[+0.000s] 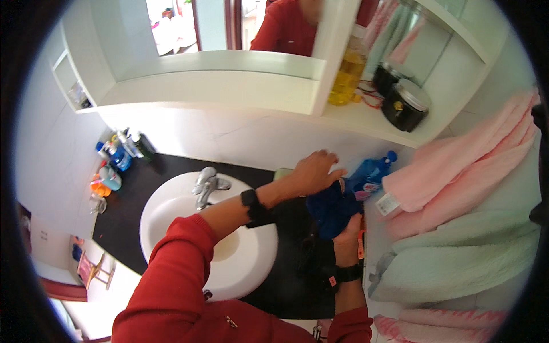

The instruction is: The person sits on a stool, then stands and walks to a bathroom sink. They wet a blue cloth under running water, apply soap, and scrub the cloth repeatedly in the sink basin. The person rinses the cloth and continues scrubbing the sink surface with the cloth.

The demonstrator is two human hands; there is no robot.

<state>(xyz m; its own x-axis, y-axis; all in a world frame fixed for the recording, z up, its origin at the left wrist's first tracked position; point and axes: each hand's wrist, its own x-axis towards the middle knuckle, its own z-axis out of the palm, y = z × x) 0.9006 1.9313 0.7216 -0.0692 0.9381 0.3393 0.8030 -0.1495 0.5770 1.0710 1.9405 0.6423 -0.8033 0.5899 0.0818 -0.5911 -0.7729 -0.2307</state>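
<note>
A dark blue cloth (332,211) is bunched up over the right end of the black countertop (296,274). My right hand (349,229) grips it from the near right side. Above its far edge is my left hand (315,172), palm down with the fingers spread and holding nothing. Whether my left fingertips touch the cloth cannot be made out. Just beyond the cloth, against the wall, a blue plastic bottle (373,172) with a label leans to the right. Part of a pale green object (282,173) shows behind my left wrist.
A white washbasin (257,266) with a chrome faucet (207,184) lies under my left forearm. Several bottles (120,156) crowd the far left corner. A white mirror shelf (210,92) juts out above, holding a black jar (405,105). Pink towels (454,167) hang on the right.
</note>
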